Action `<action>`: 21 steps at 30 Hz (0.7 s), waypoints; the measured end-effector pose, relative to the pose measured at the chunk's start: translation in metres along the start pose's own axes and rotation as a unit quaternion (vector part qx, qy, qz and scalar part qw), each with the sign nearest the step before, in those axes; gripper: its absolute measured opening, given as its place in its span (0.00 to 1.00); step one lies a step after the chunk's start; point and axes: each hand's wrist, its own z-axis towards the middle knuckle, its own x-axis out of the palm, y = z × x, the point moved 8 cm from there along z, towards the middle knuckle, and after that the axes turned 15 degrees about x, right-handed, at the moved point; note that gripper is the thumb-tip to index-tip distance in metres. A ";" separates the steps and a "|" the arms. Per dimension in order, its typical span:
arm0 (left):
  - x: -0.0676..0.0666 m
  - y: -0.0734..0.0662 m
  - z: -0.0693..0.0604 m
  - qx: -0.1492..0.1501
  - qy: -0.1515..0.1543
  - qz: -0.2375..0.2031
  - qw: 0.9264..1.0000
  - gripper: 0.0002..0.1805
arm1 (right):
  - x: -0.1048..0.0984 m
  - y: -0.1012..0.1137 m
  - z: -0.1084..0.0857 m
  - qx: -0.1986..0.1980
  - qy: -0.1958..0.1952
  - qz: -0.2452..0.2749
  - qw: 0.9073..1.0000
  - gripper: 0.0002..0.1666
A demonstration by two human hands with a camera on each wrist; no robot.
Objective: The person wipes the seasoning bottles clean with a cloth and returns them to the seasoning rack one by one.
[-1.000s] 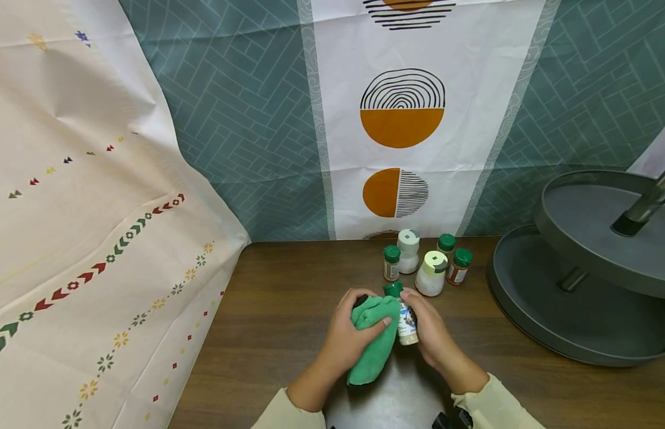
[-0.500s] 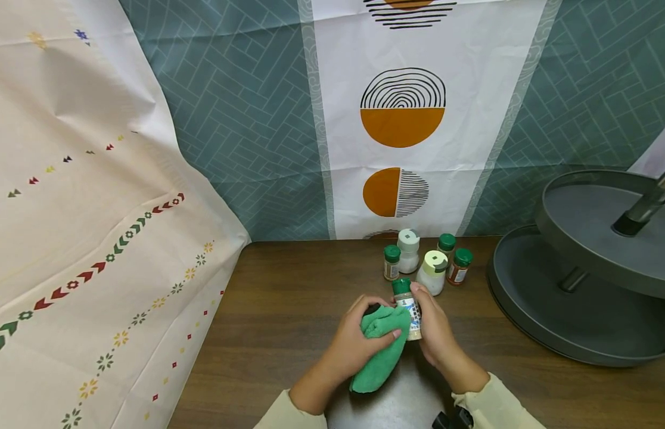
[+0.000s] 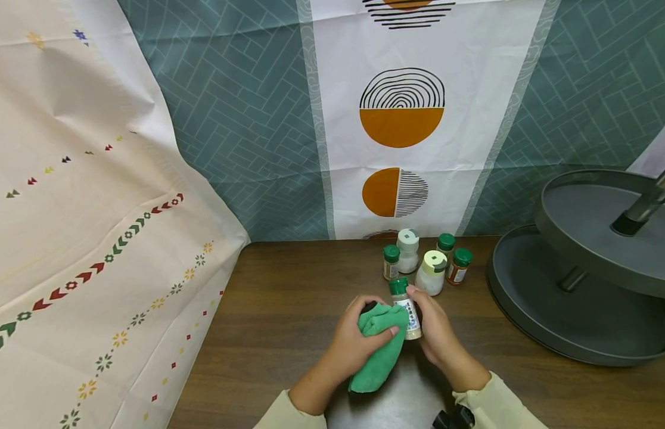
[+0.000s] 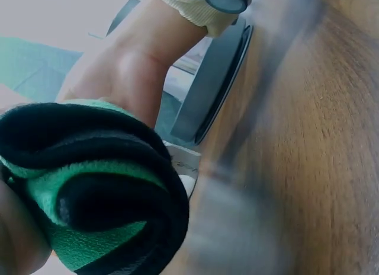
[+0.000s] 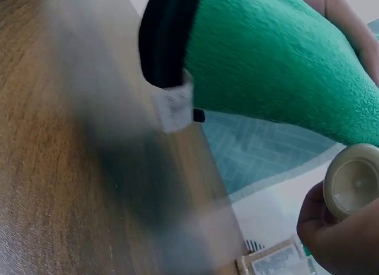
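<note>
The left hand (image 3: 354, 338) grips a folded green cloth (image 3: 379, 362), thumb across its front. In the left wrist view the cloth (image 4: 95, 245) shows a black underside in rolled folds. The right hand (image 3: 438, 333) holds a small spice bottle (image 3: 411, 319) with a green cap, slightly tilted, fingers along its right side. The cloth touches the bottle's left side and covers part of it. From the right wrist view the bottle's round base (image 5: 355, 183) faces the camera beside the cloth (image 5: 266, 61).
Just behind the hands stand several bottles: a small green-capped one (image 3: 391, 268), a white one (image 3: 408, 256), a light-green-capped one (image 3: 430, 283) and a red-labelled one (image 3: 457, 273). A dark two-tier round tray (image 3: 574, 351) stands at the right of the wooden table (image 3: 257, 333).
Compared with one second ago, the bottle and both hands are slightly to the right. The bottle's label has turned, and both hands keep their hold.
</note>
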 end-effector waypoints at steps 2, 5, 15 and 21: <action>-0.004 -0.001 0.001 0.000 -0.023 -0.012 1.000 0.24 | 0.003 0.000 0.000 0.001 0.011 -0.002 1.000 0.30; -0.012 -0.002 0.002 -0.002 -0.058 -0.023 0.998 0.25 | 0.007 0.001 0.000 -0.015 0.033 -0.014 0.999 0.20; -0.014 0.000 0.003 -0.010 -0.048 -0.027 0.998 0.24 | 0.011 0.000 0.000 -0.030 0.049 -0.026 0.998 0.13; 0.002 -0.004 0.001 0.014 0.032 0.006 0.999 0.24 | -0.003 0.002 0.002 -0.002 -0.008 0.042 0.999 0.34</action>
